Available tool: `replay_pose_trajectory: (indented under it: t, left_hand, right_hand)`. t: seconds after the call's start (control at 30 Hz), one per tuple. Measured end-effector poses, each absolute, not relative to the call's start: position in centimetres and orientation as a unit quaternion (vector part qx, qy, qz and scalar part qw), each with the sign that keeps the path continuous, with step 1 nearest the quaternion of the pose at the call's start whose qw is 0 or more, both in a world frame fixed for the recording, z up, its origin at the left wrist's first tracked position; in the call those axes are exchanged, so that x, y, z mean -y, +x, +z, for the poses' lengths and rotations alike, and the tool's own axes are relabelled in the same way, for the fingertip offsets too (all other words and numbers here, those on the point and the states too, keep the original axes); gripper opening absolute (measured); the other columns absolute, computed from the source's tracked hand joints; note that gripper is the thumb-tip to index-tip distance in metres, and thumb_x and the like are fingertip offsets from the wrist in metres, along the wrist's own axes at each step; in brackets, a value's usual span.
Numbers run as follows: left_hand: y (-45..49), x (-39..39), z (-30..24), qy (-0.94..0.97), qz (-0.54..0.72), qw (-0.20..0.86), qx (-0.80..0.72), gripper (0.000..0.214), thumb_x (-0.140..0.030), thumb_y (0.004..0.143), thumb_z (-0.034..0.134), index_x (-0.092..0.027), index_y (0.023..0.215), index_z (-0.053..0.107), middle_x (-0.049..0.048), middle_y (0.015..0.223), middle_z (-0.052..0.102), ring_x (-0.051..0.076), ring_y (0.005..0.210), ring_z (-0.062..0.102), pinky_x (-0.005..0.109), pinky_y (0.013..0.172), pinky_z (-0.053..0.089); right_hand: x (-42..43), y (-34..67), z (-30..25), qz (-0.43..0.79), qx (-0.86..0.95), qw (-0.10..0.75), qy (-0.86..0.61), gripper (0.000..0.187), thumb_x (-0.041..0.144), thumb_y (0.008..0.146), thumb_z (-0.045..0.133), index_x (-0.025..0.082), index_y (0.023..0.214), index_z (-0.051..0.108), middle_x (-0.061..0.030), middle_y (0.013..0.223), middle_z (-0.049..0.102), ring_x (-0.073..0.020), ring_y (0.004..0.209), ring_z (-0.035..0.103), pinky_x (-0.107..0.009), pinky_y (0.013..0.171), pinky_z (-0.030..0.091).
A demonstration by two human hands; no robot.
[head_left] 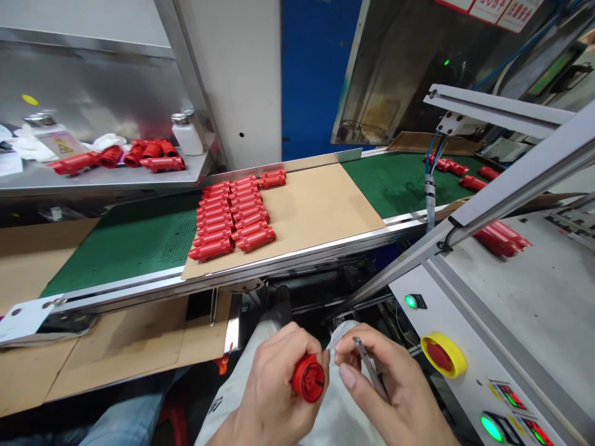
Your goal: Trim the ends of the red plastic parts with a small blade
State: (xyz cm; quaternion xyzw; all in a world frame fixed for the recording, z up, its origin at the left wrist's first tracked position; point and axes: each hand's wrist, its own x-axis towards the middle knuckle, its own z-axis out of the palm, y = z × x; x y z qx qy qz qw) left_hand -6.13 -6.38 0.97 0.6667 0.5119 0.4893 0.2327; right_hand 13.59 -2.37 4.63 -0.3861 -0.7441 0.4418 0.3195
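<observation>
My left hand (274, 378) is closed around a red plastic cylindrical part (309, 379), its round open end turned up toward me. Inside that end a dark slot and small holes show. Close beside it, my right hand (390, 384) has its fingers curled round a thin metal blade-like tool (367, 365), which points up and to the left. The tool's lower end is hidden by the palm. Both hands are above my lap, in front of the conveyor. On a cardboard sheet (320, 198) over the belt lie several similar red parts (232, 214) in two main columns.
A green conveyor belt (153, 232) with a metal rail runs across. On the steel shelf (153, 176) at left stand white pump bottles (186, 133) beside more red parts (162, 163). To my right are a control panel with a yellow-ringed emergency stop (443, 354) and a slanting aluminium frame (506, 192).
</observation>
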Motion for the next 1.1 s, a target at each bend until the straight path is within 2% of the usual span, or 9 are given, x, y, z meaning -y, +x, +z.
replay_pose_trajectory:
  t: [0.1,0.2,0.43,0.63,0.8,0.97,1.1]
  left_hand:
    - [-6.4,6.6,1.3,0.691,0.467,0.229,-0.502,0.019,-0.017,0.09,0.067,-0.026,0.085,0.051,-0.0027,0.068,0.061,0.015,0.059,0.057,0.029,0.055,0.041]
    - [-6.6,6.7,1.3,0.695,0.445,0.237,-0.513,0.016,-0.022,0.093,0.063,-0.026,0.084,0.05,0.0,0.068,0.063,0.018,0.059,0.058,0.031,0.054,0.041]
    - [-7.1,6.9,1.1,0.684,0.438,0.236,-0.534,0.014,-0.019,0.093,0.06,-0.026,0.083,0.052,0.0023,0.068,0.064,0.02,0.059,0.059,0.033,0.054,0.037]
    - [-7.2,6.9,1.7,0.678,0.444,0.225,-0.541,0.016,-0.016,0.087,0.059,-0.026,0.081,0.048,0.0012,0.068,0.064,0.02,0.06,0.06,0.033,0.055,0.04]
    - [-7.3,7.2,1.6,0.676,0.437,0.231,-0.546,0.016,-0.014,0.083,0.06,-0.026,0.081,0.05,0.0006,0.069,0.065,0.02,0.061,0.06,0.032,0.056,0.042]
    - [-7.2,7.4,1.5,0.652,0.436,0.291,-0.547,0.017,-0.013,0.081,0.062,-0.026,0.079,0.052,0.0017,0.071,0.066,0.021,0.064,0.061,0.033,0.059,0.043]
    - [-7.0,7.5,1.9,0.582,0.444,0.415,-0.54,0.015,-0.016,0.083,0.065,-0.026,0.078,0.054,0.0011,0.073,0.066,0.019,0.063,0.059,0.03,0.059,0.044]
  right_hand:
    - [1.9,12.8,5.3,0.56,0.677,0.283,-0.383,0.016,0.041,0.099,0.071,0.027,0.107,0.072,-0.0028,0.089,0.072,-0.019,0.083,0.069,-0.031,0.08,0.06]
    - [1.5,11.9,5.5,0.6,0.658,0.25,-0.38,0.017,0.039,0.094,0.077,0.026,0.104,0.074,-0.0019,0.092,0.072,-0.0178,0.084,0.068,-0.03,0.08,0.058]
    - [1.1,10.5,5.5,0.621,0.643,0.235,-0.382,0.022,0.036,0.094,0.075,0.022,0.112,0.075,-0.0032,0.091,0.074,-0.0181,0.085,0.07,-0.03,0.08,0.06]
    - [0.9,9.4,6.2,0.597,0.658,0.239,-0.392,0.021,0.035,0.085,0.081,0.023,0.102,0.077,-0.0028,0.087,0.072,-0.0187,0.082,0.069,-0.03,0.074,0.06]
    - [0.9,9.1,6.1,0.592,0.661,0.243,-0.392,0.019,0.026,0.082,0.081,0.024,0.101,0.078,0.0004,0.084,0.072,-0.0154,0.078,0.067,-0.027,0.075,0.059]
    - [1.1,9.3,5.8,0.603,0.652,0.243,-0.391,0.02,0.022,0.085,0.078,0.022,0.105,0.078,0.0001,0.088,0.073,-0.015,0.082,0.068,-0.027,0.079,0.059]
    - [1.4,9.8,5.8,0.564,0.692,0.24,-0.381,0.018,0.023,0.092,0.072,0.025,0.109,0.077,-0.0002,0.09,0.074,-0.0159,0.083,0.071,-0.027,0.079,0.061]
